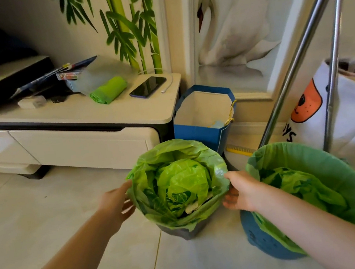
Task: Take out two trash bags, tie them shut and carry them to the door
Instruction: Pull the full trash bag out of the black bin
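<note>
Tiled floor; left fingers [126,206] motion-blurred.

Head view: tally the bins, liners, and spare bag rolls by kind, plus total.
Bins: 2, grey bin, blue bin
Green liners: 2, left liner, right liner
Bag rolls: 1, green roll
Total: 5

tiled floor [50,226] bears two bins [183,233], paper bag [203,133].
</note>
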